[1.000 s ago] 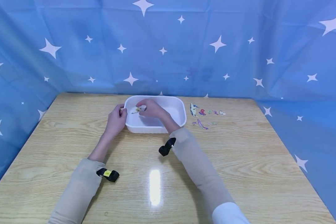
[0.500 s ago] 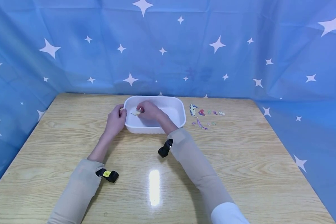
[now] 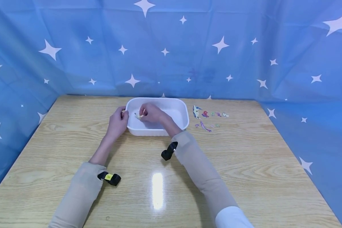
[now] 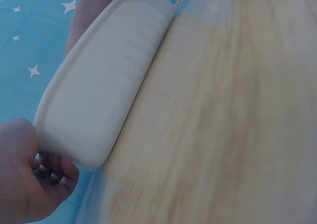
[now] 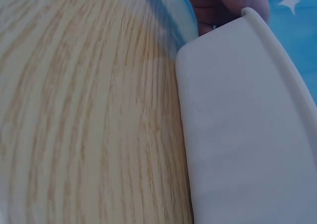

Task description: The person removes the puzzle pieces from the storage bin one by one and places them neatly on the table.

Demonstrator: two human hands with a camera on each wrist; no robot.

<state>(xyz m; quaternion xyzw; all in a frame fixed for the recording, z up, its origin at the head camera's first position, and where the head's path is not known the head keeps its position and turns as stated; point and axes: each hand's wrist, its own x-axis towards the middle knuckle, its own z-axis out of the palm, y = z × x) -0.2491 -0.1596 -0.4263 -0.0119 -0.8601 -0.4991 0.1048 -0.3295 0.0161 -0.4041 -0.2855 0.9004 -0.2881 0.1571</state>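
Note:
A white plastic basin (image 3: 176, 110) stands near the table's back edge. My left hand (image 3: 118, 121) grips its left rim; in the left wrist view the thumb is at the rim and the fingers curl below it. Inside the basin, my right hand (image 3: 153, 113) has its fingertips together on a small flat yellowish piece at the left part of the floor. Beside them lies another bit of small flat colourful pieces (image 3: 137, 116). The right wrist view shows the basin's outer wall (image 5: 237, 110) but hides the right hand's fingers.
Right of the basin, several small flat colourful cutouts lie in two rows, among them a blue and white one (image 3: 196, 112), a red one (image 3: 205, 114) and a purple one (image 3: 205, 126). A blue star-patterned curtain (image 3: 171, 63) hangs behind the wooden table (image 3: 245, 164).
My right hand's thumb and fingers have come together and lowered onto the small pieces in the basin. The pieces there have shifted slightly. My left hand stays on the rim.

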